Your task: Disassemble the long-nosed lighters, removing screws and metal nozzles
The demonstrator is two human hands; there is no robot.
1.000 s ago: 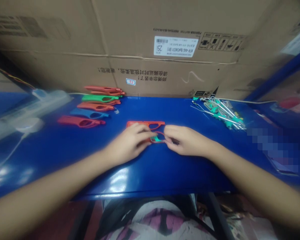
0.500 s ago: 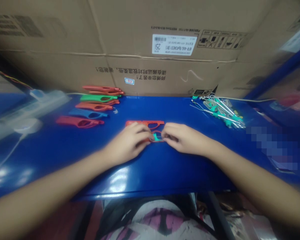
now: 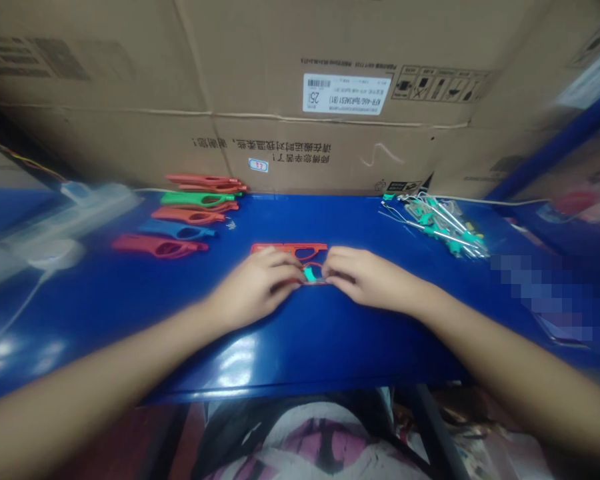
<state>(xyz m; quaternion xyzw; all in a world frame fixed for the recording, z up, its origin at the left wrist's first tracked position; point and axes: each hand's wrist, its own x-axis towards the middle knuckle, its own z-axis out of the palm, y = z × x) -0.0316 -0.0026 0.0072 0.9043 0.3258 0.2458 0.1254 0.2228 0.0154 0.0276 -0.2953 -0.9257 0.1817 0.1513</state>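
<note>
Near the middle of the blue table, my left hand [image 3: 263,283] and my right hand [image 3: 363,277] face each other with bent fingers. Between their fingertips lies a red shell [image 3: 313,265] with a small teal part [image 3: 310,274] in it. Both hands are closed on this shell, the left at its left end and the right at its right end. Just behind it lies another red shell [image 3: 305,249], partly hidden by my left hand. Thin metal pieces by the teal part are too small to make out.
Red, orange, green and blue shells [image 3: 180,231] lie in a row at the left. A pile of teal parts with metal rods [image 3: 450,227] is at the back right. A power strip [image 3: 80,213] stands far left; a cardboard wall [image 3: 145,147] closes the back.
</note>
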